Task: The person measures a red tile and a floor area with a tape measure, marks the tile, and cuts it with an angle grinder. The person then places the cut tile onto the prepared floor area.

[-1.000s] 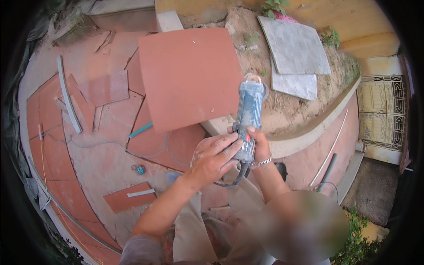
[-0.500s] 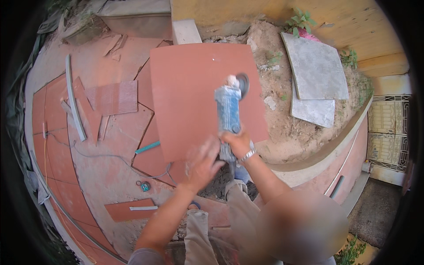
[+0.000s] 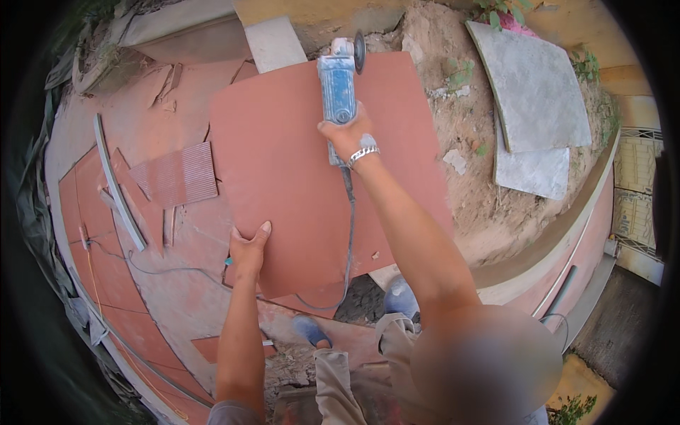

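Note:
A large square red tile (image 3: 283, 177) lies in front of me. My right hand (image 3: 347, 134) is closed round the rear body of a blue, dust-covered angle grinder (image 3: 338, 85), over the tile's far part. Its cutting disc (image 3: 359, 52) stands upright on the right side, at the tile's far edge. A grey cord (image 3: 352, 227) trails from the grinder across the tile toward me. At the tile's near left edge is my left hand (image 3: 248, 251), thumb on top and the other fingers mostly hidden at the edge, gripping it.
Two grey slabs (image 3: 542, 92) lie on bare soil to the right, beside a curved kerb (image 3: 545, 241). On the left are a ribbed red tile piece (image 3: 177, 175), a curved grey strip (image 3: 117, 180) and tile offcuts. My blue shoes (image 3: 401, 297) stand by the tile's near edge.
My right hand has carried the grinder forward and left to the tile's far edge. My left hand has left the grinder's rear for the tile's left edge. The tile sits slightly nearer and turned.

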Available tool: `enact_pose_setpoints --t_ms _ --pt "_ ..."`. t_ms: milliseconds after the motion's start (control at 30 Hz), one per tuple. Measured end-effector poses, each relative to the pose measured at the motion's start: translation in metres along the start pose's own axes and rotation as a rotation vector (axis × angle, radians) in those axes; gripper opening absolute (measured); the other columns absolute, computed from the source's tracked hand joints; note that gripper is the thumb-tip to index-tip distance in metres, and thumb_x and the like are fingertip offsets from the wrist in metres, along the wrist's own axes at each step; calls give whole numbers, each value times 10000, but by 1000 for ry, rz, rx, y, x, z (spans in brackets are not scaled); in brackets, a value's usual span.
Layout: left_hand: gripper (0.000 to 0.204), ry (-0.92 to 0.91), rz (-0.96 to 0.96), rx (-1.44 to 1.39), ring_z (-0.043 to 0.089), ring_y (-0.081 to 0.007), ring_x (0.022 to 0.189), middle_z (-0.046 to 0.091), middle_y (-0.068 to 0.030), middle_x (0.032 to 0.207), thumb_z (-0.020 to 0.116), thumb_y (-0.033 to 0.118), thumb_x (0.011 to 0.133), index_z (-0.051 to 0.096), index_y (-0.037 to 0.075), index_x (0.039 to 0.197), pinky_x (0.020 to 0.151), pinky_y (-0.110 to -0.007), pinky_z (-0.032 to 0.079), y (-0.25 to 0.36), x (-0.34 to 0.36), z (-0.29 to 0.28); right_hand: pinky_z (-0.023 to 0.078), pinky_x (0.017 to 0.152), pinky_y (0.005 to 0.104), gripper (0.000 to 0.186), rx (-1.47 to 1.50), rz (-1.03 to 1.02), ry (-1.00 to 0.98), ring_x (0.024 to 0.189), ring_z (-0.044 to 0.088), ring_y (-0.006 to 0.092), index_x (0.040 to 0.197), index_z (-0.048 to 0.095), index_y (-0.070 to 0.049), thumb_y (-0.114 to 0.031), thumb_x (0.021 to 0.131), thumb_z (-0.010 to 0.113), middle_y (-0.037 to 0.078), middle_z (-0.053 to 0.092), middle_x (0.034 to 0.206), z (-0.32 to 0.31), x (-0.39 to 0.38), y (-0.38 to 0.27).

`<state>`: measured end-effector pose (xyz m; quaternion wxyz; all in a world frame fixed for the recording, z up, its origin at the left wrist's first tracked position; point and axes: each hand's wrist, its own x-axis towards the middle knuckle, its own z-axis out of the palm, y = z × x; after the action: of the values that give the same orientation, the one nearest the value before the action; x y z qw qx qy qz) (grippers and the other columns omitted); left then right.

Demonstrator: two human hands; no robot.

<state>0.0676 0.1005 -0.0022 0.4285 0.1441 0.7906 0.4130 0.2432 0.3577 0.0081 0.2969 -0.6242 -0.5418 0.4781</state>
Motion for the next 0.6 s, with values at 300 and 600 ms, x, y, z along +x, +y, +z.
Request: enact_pose_setpoints --t_ms 300,600 --pt "716 24 -38 -132 616 -266 1183 623 -201 1298 858 228 853 437 -39 1368 1036 -391 490 -11 -31 40 570 855 406 600 -23 23 -45 972 708 284 1199 564 16 -253 722 809 172 703 1086 6 25 -3" --pt "722 14 -6 -101 584 -261 1211 582 -198 1326 838 251 879 404 -34 1380 1057 -394 465 -15 -35 50 531 1017 415 1008 -48 109 -146 1204 657 381 1528 321 86 -284 714 786 281 628 1334 3 37 -6"
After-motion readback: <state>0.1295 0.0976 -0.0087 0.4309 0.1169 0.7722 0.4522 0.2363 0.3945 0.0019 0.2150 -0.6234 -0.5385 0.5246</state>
